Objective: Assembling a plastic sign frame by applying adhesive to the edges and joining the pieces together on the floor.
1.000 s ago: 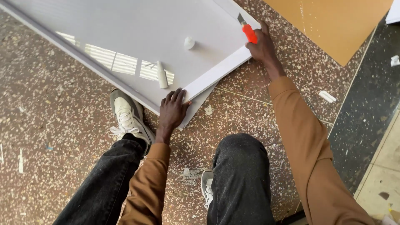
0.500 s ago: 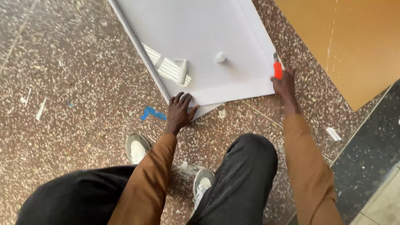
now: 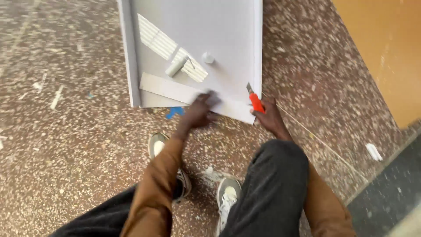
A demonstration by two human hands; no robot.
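While the right hand grips an orange utility knife at the white panel edge on the floor, the blurred left hand presses a loose strip; a slip could cut fingers.

The flat white sheet-material panel shows pale grey-white all over, with a patch of fine cream and white parallel stripes slanting across its left part. On it lie a small off-white cylinder and a round white cap. A loose pale grey-white strip crosses the near edge. The utility knife with a bright orange-red handle has a dark grey blade. A small blue scrap shows on the speckled brown, cream and grey terrazzo floor. Far right, a plain ochre-yellow board; near right, dark grey speckled flooring. Sleeves are rust brown, trousers washed black, shoes grey-green and white.
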